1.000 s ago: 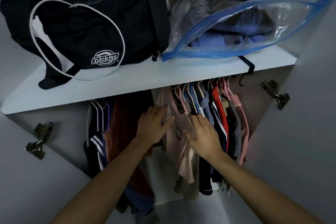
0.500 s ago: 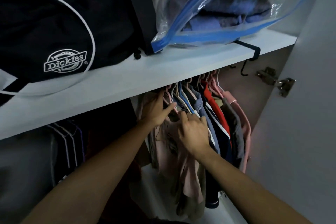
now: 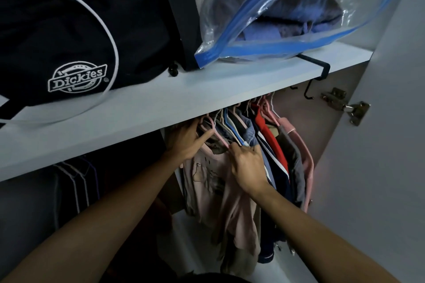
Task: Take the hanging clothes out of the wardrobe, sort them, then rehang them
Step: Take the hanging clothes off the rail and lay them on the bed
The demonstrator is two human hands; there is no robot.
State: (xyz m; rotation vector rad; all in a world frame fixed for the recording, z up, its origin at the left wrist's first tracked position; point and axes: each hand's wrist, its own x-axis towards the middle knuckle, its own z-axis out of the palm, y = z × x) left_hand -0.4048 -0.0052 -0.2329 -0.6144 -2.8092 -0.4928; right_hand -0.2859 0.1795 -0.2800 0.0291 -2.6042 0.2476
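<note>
Up under the white shelf, the hanging clothes are packed along the rail, right of centre. Her left hand reaches among the hanger necks, fingers loosely spread; the right hand curls into the shirt shoulders. They look soft and light, so I would lift by the hooks.

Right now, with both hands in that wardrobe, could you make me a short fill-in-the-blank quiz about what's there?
1. The black bag on the shelf reads ____.
2. The folded clothes beside it sit in a clear bag with ____ edging.
3. Both the left hand and the right hand reach into the hanging ____.

Answers: Dickies; blue; clothes
</note>
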